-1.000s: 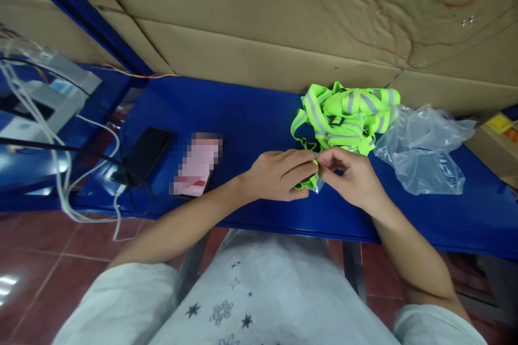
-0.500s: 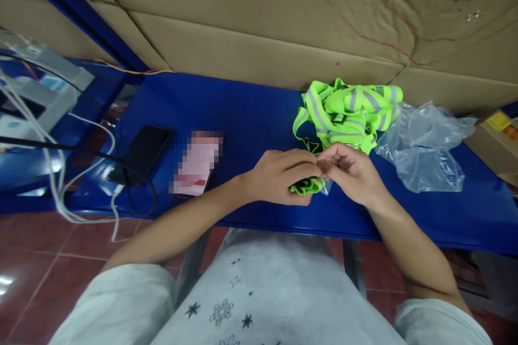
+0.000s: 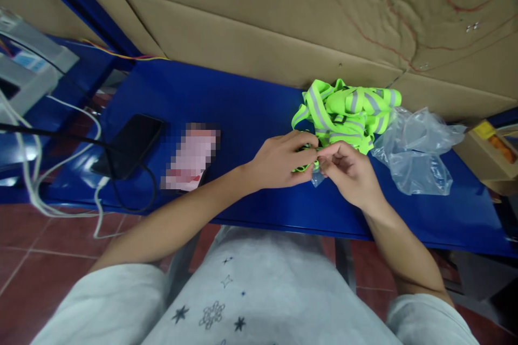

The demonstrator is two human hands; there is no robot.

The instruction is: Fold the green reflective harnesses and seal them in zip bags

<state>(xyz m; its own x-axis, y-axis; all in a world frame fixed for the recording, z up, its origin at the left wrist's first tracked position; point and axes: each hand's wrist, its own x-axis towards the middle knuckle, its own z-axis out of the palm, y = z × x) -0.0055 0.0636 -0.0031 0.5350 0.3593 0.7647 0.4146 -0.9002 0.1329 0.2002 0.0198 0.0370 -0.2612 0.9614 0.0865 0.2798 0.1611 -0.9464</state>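
Note:
My left hand [image 3: 283,161] is closed round a bunched neon-green strap [image 3: 301,168], whose folds show between the fingers. The fingertips of my right hand [image 3: 350,170] pinch together right against the left fingers, at the edge of this bundle; what exactly they grip is hidden. A small flap of clear plastic [image 3: 317,178] sticks out below the fingertips. Just behind both hands lies a heap of neon-green reflective straps [image 3: 348,113] with silver-grey stripes. To the right of the heap, touching it, rests a crumpled clear plastic bag [image 3: 424,151].
On the blue table [image 3: 243,108] to the left lie a phone with a blurred lit screen [image 3: 192,156] and a dark phone [image 3: 129,145] with cables [image 3: 97,194] around it. A cardboard box [image 3: 489,151] stands at the right. Cardboard sheeting [image 3: 243,27] backs the table.
Both hands have risen slightly, and my left fingers cover the green bundle differently. My right fingertips stay pinched beside them. The whole view has shifted a little.

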